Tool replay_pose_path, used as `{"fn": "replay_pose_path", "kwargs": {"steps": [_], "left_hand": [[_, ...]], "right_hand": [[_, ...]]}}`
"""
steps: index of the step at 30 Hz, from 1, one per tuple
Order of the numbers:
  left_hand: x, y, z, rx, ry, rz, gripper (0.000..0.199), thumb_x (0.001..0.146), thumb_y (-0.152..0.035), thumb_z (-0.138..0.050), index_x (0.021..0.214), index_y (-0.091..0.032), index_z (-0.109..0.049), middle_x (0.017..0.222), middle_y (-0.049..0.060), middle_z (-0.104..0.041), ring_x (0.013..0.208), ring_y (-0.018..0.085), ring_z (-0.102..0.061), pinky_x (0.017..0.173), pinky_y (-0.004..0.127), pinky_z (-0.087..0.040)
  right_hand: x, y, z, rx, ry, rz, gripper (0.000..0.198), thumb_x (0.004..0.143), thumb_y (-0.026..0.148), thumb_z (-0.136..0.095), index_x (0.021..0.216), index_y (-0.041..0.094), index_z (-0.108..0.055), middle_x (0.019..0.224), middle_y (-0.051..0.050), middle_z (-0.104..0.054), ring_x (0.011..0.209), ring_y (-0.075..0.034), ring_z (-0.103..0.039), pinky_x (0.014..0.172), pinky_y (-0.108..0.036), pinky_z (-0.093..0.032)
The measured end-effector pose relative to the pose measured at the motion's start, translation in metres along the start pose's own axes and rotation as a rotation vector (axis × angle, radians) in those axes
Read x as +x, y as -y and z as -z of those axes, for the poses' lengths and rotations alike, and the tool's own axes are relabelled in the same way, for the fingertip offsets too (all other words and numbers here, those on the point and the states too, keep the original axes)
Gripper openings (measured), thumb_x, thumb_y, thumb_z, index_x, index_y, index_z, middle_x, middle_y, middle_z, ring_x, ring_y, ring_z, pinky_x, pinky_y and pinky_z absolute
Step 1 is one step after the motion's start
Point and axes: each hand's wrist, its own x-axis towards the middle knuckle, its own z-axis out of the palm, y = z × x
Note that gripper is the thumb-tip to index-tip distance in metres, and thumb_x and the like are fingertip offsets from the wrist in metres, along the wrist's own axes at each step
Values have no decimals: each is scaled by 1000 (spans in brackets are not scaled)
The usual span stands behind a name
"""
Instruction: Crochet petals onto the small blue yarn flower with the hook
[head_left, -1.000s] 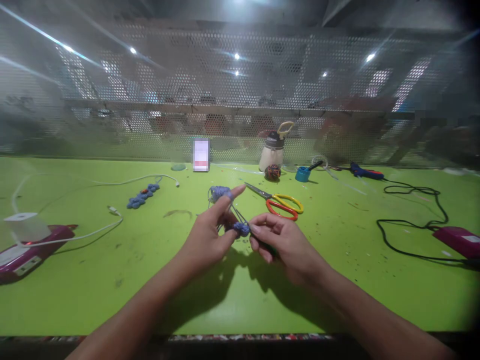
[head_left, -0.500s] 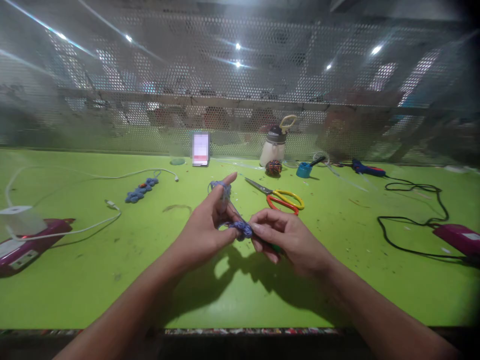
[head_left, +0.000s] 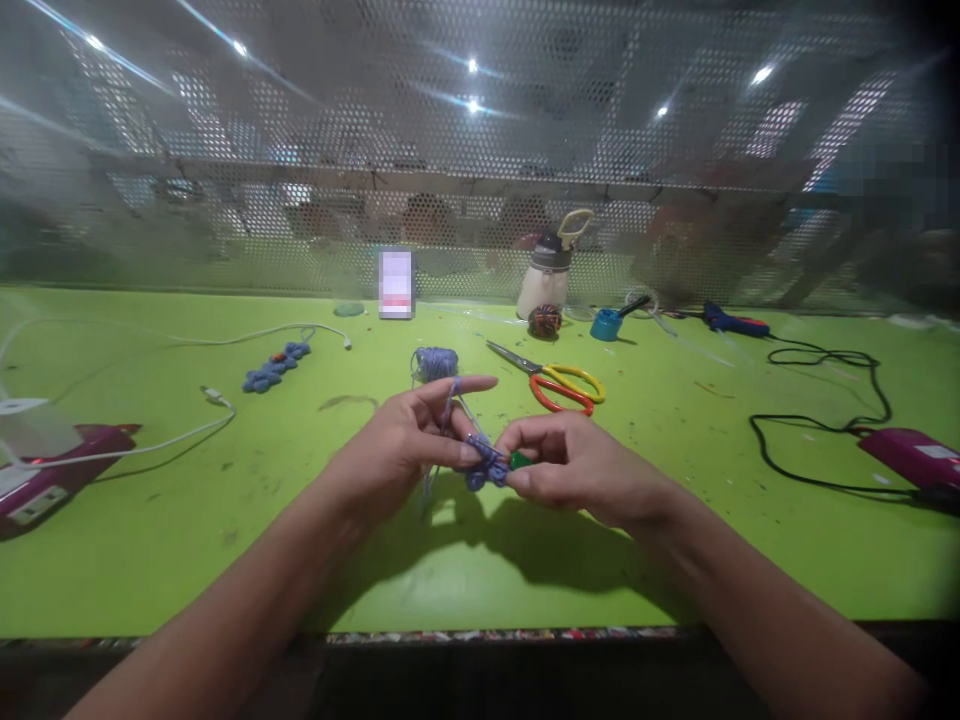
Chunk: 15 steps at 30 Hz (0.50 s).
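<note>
Between my hands is a small blue-purple crochet piece [head_left: 489,470], pinched by the thumb and fingers of my left hand [head_left: 409,430]. A strand of yarn [head_left: 455,400] runs over the stretched-out left index finger down to the piece. My right hand [head_left: 574,462] is closed round a crochet hook [head_left: 519,460]; its green handle shows between the fingers, and a thin shaft lies at the stitches. The right fingertips are touching or very close to the piece. Just beyond my left hand lies a ball of the same yarn [head_left: 436,363].
Scissors [head_left: 551,378] with red and yellow handles lie beyond my right hand. At the back stand a phone [head_left: 396,285], a bottle [head_left: 544,280], a dark multicoloured ball [head_left: 544,321] and a blue pot [head_left: 606,324]. A finished-looking blue crochet strip [head_left: 276,368], cables and power strips [head_left: 67,470] lie leftward.
My left hand has turned and its index finger now points right, uncovering the yarn ball behind. The crochet piece is tilted differently and the hook's green handle shows more. The view has shifted slightly.
</note>
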Motion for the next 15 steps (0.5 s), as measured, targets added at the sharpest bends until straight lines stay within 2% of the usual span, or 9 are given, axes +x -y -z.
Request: {"fn": "replay_pose_path", "kwargs": {"steps": [3,8,11,15], "left_hand": [[1,1,-1,1,-44,12,60,58,1,-75,116,-12,-66,65,-2,-65,59,11,-59,63,25,-47],[4,2,-2,5,-62,-9,59,56,2,-74,113,-12,-66,64,-3,-62,58,11,-56,62,26,-45],[3,4,-3,7,-27,-5,62,59,0,-74,118,-13,-63,66,-3,-61,60,11,-56,64,27,-44],[2,3,-5,57,-9,-46,68,66,-3,-74,130,-14,-55,72,-2,-61,67,12,-56,67,27,-44]], "right_hand": [[2,-2,2,28,38,-23,8,71,17,-66,77,16,-60,48,10,-42,39,-2,-26,36,-16,-18],[5,-7,5,134,60,-37,10,70,18,-67,77,14,-60,46,10,-43,38,-2,-27,35,-15,-20],[6,-11,6,207,74,-23,12,70,19,-69,77,14,-60,46,10,-43,38,-2,-27,35,-15,-18],[7,-12,6,231,20,34,17,75,23,-72,81,15,-58,49,8,-47,39,-3,-32,37,-15,-19]]}}
